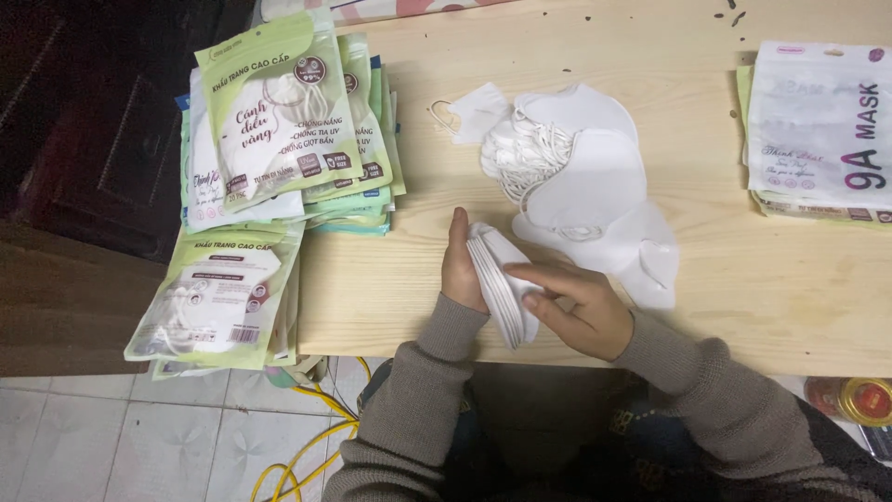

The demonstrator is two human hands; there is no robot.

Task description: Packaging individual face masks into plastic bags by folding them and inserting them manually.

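A stack of folded white masks (502,284) is held on edge at the near edge of the desk (743,279), long axis running from far-left to near-right. The left hand (462,270) is pressed flat against its left face; the right hand (581,307), equally near, is closed on the right face. Loose white masks (585,177) lie just beyond. Green packets (279,121) are piled far left. Fingertips behind the stack are hidden.
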